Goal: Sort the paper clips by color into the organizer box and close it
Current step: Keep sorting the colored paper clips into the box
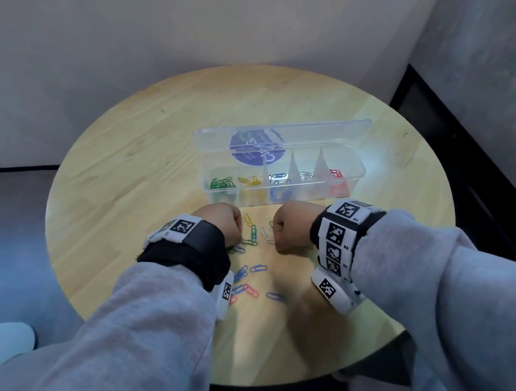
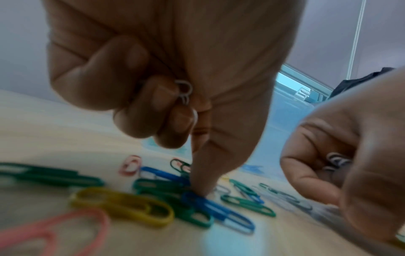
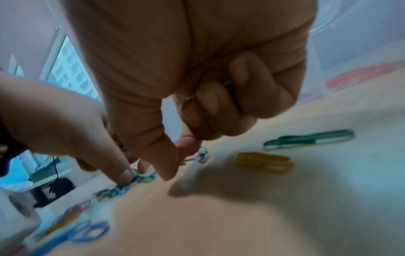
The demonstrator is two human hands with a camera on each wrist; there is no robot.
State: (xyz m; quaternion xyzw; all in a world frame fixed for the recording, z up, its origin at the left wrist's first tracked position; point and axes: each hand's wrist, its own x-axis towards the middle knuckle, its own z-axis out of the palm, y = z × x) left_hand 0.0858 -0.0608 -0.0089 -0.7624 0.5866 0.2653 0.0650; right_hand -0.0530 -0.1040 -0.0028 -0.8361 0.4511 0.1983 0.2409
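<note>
A clear organizer box (image 1: 355,173) stands open on the table, its lid (image 1: 323,132) tilted back. Its compartments hold green (image 1: 221,183), yellow (image 1: 249,181), blue, white and red (image 1: 336,173) clips. Loose paper clips (image 1: 251,237) of mixed colours lie in front of it. My left hand (image 1: 233,229) curls its fingers round white clips (image 2: 185,90), and one straight finger touches the pile at a blue clip (image 2: 219,209). My right hand (image 1: 280,228) also grips white clips (image 2: 335,161); its thumb and forefinger (image 3: 186,147) reach down to the table beside a pale clip (image 1: 266,235).
The round wooden table (image 1: 122,176) stands in a corner between two walls. More blue and red clips (image 1: 250,287) lie nearer to me between my wrists. A yellow clip (image 3: 265,160) and a green clip (image 3: 306,139) lie right of my right hand.
</note>
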